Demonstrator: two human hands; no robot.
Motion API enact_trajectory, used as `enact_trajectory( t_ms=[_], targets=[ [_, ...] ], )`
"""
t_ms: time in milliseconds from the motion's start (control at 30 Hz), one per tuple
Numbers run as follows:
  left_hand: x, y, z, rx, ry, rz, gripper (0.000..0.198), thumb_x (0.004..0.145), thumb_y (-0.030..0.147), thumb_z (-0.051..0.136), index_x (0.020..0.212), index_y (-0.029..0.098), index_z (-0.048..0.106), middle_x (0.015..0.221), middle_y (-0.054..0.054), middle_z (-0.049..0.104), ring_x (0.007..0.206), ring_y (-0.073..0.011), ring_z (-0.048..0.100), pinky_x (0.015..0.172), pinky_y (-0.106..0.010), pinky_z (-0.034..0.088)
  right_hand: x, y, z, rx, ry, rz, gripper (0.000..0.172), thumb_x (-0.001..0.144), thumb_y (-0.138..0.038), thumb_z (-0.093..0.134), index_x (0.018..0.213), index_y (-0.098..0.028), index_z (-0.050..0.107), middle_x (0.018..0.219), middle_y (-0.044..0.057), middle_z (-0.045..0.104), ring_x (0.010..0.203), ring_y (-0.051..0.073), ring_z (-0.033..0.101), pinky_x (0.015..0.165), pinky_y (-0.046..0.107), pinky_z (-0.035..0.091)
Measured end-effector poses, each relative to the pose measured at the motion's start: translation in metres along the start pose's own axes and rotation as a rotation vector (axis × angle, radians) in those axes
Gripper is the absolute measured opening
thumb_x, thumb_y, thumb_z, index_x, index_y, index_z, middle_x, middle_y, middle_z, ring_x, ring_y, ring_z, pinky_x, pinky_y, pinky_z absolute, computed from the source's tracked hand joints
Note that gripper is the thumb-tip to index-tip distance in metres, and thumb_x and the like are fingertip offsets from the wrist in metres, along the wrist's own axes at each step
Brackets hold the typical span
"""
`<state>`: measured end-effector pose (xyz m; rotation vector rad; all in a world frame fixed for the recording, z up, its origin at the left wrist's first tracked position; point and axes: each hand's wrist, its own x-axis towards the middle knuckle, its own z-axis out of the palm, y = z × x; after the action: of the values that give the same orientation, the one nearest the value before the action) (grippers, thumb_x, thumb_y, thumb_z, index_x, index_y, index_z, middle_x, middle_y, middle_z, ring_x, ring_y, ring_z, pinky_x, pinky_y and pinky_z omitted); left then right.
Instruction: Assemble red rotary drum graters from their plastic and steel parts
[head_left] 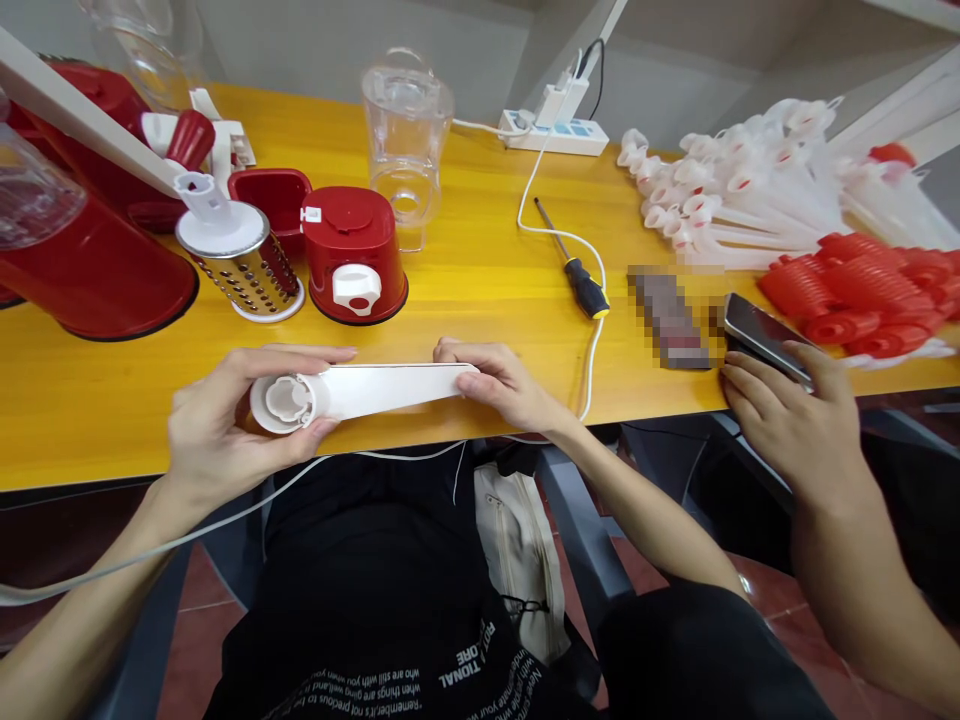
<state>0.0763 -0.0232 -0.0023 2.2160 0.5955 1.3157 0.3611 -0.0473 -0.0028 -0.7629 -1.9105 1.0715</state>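
Observation:
A white plastic crank handle (390, 390) is held level over the table's front edge. My left hand (225, 410) is closed round its round socket end, which shows a notched hollow. The thumb and fingers of my right hand (495, 385) pinch the narrow end. Just beyond my hands stands a red grater base (352, 245) with a white knob on its front. Beside it, to the left, a metal grating drum (244, 270) stands upright with a white hub on top. Behind the base is a clear plastic hopper (405, 140).
Another person's hand (802, 420) holds a phone (765, 335) at the right. A screwdriver (574, 265) lies near a white cable running from a power strip (555, 132). Red coiled parts (862, 290) and translucent parts (735, 190) are piled right. Red grater bodies (112, 260) crowd the left.

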Motion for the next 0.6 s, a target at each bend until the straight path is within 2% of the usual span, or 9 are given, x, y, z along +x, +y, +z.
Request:
enact_trajectory(
  t_ms=[100,333,600],
  targets=[
    [0.0016,0.0015,0.0012,-0.004,0.02,0.02,0.04,0.077,0.015,0.083,0.113,0.02,0.066,0.123,-0.008,0.075,0.109,-0.025,0.074,0.089,-0.038,0.062,-0.0007,-0.0002,-0.0003,-0.02,0.007,0.02,0.051,0.101,-0.056,0.044,0.077,-0.011,0.044,0.075,0.001,0.038,0.069,0.004,0.035,0.066,0.02,0.028],
    [0.0002,0.0041,0.0041,-0.046,0.002,-0.031,0.04,0.076,0.015,0.081,0.111,0.024,0.064,0.116,-0.008,0.077,0.105,-0.0263,0.076,0.083,-0.04,0.065,-0.0006,-0.0005,-0.0007,-0.033,0.011,0.001,0.048,0.1,-0.053,0.046,0.076,-0.011,0.047,0.076,0.001,0.041,0.071,0.004,0.038,0.067,0.019,0.03],
    [-0.0006,-0.0008,0.0045,-0.074,0.013,0.004,0.043,0.073,0.01,0.083,0.11,0.022,0.064,0.116,-0.009,0.076,0.104,-0.0257,0.076,0.082,-0.038,0.064,-0.0007,-0.0003,-0.0004,-0.032,0.017,-0.013,0.044,0.1,-0.048,0.05,0.077,-0.01,0.049,0.076,0.001,0.042,0.072,0.004,0.038,0.068,0.018,0.03]
  ],
)
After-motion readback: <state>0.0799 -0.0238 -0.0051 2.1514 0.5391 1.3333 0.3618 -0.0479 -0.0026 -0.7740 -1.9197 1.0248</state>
